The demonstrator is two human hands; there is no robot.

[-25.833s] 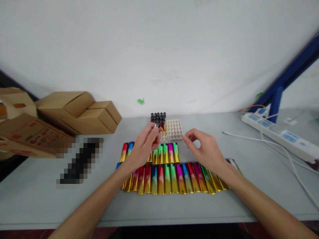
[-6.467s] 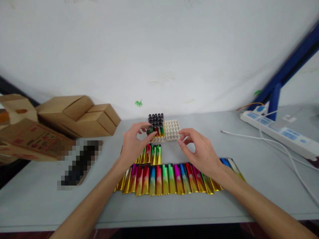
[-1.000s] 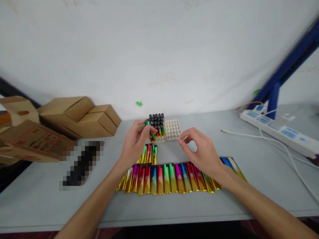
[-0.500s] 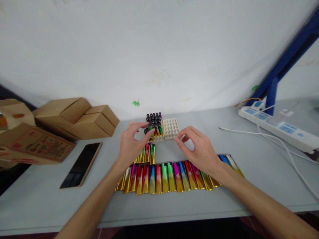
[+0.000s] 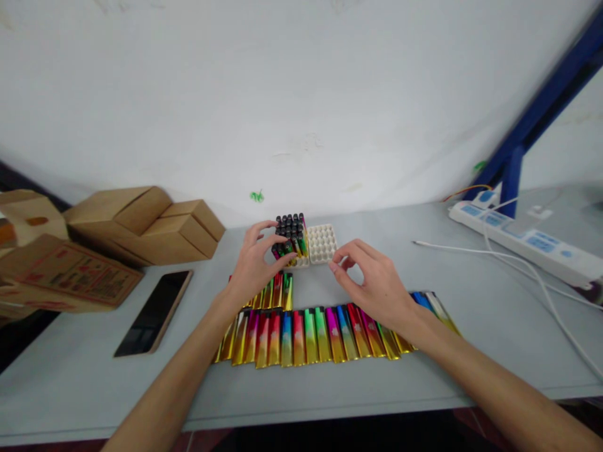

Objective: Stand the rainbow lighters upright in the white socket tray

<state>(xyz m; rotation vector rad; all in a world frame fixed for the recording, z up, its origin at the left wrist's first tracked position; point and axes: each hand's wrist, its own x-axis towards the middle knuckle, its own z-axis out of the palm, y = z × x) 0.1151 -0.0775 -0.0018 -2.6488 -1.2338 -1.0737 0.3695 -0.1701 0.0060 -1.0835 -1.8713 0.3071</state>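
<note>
A white tray (image 5: pixel 323 242) with round holes stands at the middle back of the grey table. Its left half holds upright lighters (image 5: pixel 292 227) with black tops; its right half shows bare holes. My left hand (image 5: pixel 254 267) pinches a green lighter (image 5: pixel 282 248) at the tray's front left corner. My right hand (image 5: pixel 374 282) is curled, with thumb and fingertips against the tray's front right corner. A long row of shiny multicoloured lighters (image 5: pixel 325 326) lies flat below both hands. A short second row (image 5: pixel 276 292) lies just under my left hand.
Cardboard boxes (image 5: pixel 146 220) are piled at the back left, with a flattened printed box (image 5: pixel 66 270) in front of them. A dark phone (image 5: pixel 153 311) lies left of the lighters. A white power strip (image 5: pixel 518 242), a loose white cable (image 5: pixel 471 252) and a blue post (image 5: pixel 518 176) are at the right.
My left hand has brought the green lighter down from above the tray to its front left corner. The short row has grown shorter over the earlier frames. My right hand has stayed put.
</note>
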